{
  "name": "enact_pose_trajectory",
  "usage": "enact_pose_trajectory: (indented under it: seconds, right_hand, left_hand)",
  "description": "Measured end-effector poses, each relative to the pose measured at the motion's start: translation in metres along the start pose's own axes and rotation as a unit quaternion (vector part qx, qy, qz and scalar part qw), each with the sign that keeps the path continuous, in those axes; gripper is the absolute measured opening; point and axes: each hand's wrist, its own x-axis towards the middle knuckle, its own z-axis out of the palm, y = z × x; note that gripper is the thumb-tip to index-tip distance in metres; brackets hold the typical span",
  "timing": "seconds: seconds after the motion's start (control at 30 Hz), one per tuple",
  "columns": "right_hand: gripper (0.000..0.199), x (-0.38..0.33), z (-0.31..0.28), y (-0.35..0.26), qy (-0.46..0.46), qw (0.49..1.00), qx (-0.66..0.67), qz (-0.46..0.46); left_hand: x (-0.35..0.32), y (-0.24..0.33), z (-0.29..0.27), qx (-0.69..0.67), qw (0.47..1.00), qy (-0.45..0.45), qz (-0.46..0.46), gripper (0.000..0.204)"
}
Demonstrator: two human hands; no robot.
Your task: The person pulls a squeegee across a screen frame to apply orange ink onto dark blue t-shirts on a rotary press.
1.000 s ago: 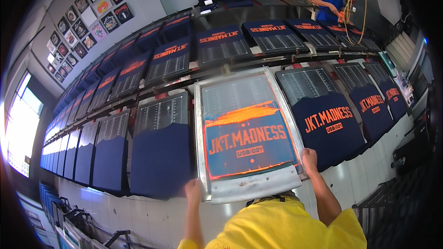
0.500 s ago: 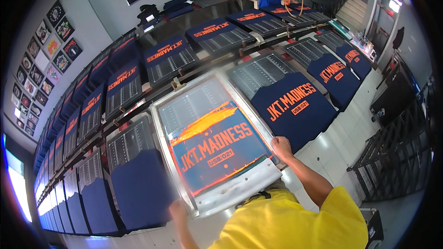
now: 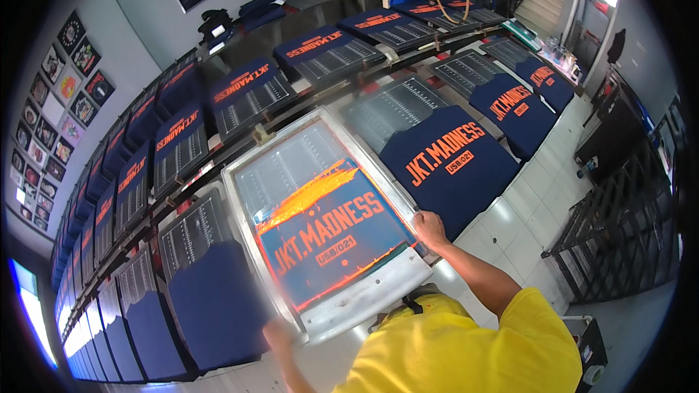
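Head view: two hands (image 3: 429,227) grip one screen frame (image 3: 325,222).

The large rectangular printing screen (image 3: 324,222) has a pale metal frame with a dull sheen; its fine mesh carries wet, glossy orange ink. The navy blue cloth shirts (image 3: 448,164) look soft and matt, with flat orange print. The white tiled floor (image 3: 535,207) is smooth and slightly shiny. The yellow cloth shirt (image 3: 466,353) is matt.

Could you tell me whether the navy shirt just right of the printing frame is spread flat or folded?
Spread flat: the navy shirt lies smooth, its orange print fully showing.
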Motion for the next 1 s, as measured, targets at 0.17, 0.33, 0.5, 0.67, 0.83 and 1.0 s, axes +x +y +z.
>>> enact_pose_trajectory:
  seconds: [0.17,0.33,0.5,0.67,0.83,1.0]
  right_hand:
    - [0.039,0.004,-0.001,0.004,-0.026,0.999,0.027,-0.004]
    - [0.036,0.002,-0.004,0.003,-0.051,0.996,0.071,-0.003]
    - [0.036,0.003,0.008,0.021,-0.062,0.992,0.108,-0.012]
    - [0.038,0.003,0.005,0.02,-0.051,0.988,0.139,-0.037]
    - [0.039,-0.007,-0.01,-0.005,-0.04,0.989,0.132,-0.05]
    - [0.034,-0.017,-0.018,-0.016,0.042,0.97,0.08,-0.225]
  left_hand:
    - [-0.007,0.003,0.01,-0.033,0.998,0.052,-0.029,0.037]
    - [-0.011,0.003,0.013,-0.004,0.995,0.069,-0.07,0.037]
    - [-0.01,0.017,0.003,0.012,0.995,0.065,-0.079,0.039]
    - [-0.008,0.037,0.001,0.018,0.992,0.031,-0.118,0.035]
    - [-0.002,0.026,-0.001,0.046,0.986,-0.018,-0.158,0.032]
    - [0.002,0.036,-0.004,0.052,0.993,-0.008,-0.106,0.039]
